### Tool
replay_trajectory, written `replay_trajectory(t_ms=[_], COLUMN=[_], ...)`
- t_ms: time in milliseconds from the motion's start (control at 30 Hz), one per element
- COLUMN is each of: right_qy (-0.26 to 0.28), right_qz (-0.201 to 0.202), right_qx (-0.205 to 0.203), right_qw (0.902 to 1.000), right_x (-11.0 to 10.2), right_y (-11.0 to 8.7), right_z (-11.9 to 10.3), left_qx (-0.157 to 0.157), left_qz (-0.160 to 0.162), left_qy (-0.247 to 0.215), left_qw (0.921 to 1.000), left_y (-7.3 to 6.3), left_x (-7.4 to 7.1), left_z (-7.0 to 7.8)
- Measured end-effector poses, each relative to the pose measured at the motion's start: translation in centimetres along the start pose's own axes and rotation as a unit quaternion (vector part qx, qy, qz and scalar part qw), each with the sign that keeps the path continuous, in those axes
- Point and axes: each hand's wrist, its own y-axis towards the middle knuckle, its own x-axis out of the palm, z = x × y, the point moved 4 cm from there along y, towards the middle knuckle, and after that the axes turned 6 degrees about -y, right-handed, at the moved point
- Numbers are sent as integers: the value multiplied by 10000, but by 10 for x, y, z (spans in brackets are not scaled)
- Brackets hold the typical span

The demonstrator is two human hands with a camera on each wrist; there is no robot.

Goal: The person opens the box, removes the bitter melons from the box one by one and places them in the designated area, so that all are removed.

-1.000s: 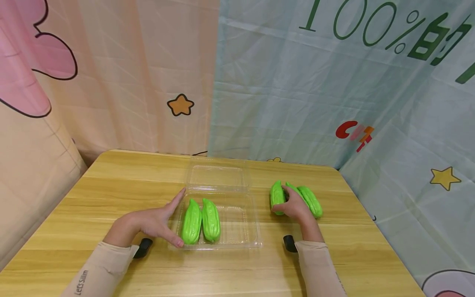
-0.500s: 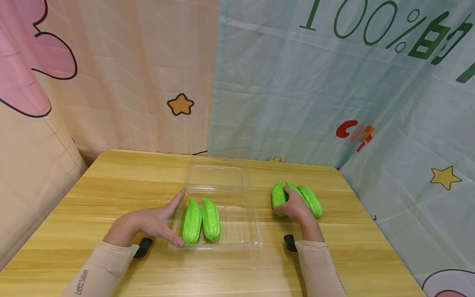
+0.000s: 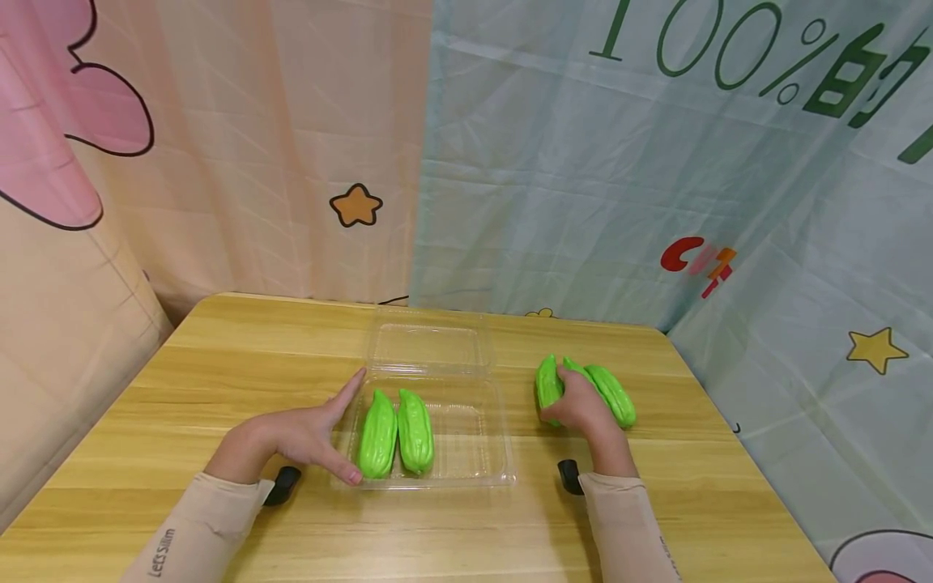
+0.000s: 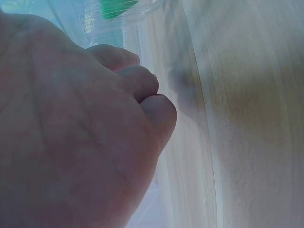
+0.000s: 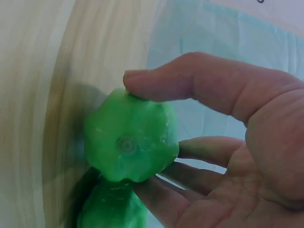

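Note:
A clear plastic clamshell container (image 3: 466, 429) lies with its lid (image 3: 426, 344) folded back, away from me. Two ribbed green bitter melons stand side by side in its left half, a left one (image 3: 377, 437) and a right one (image 3: 415, 433). My left hand (image 3: 309, 437) rests at the container's left side, thumb and forefinger spread along the edge. On the right, my right hand (image 3: 583, 405) grips a bitter melon (image 5: 130, 137) between thumb and fingers. Two more melons lie just right of it, a middle one (image 3: 576, 369) partly hidden by the hand and an outer one (image 3: 612, 395).
The wooden table (image 3: 219, 356) carries everything. Printed curtains (image 3: 554, 178) hang behind its far edge and along the right side. A black strap piece (image 3: 283, 486) shows at the left wrist, and a similar strap piece (image 3: 569, 476) at the right.
My right hand and the bitter melon in it have shifted very slightly right, closer to the other two melons. The left hand and the container have stayed put.

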Motion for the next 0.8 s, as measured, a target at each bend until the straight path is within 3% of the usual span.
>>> replay_trajectory(t_ms=[367,800], right_qy=[-180,232], right_qz=[169,271], right_qx=[-159,-131], right_qw=[9996,9993], right_x=[-1,-6], right_y=[2,-3], right_z=[2,-6], left_qx=[36,49], left_qz=[19,25], left_qy=[13,61], left_qw=[10000,10000], left_y=[0,-1], left_x=[0,0], left_z=[-1,0])
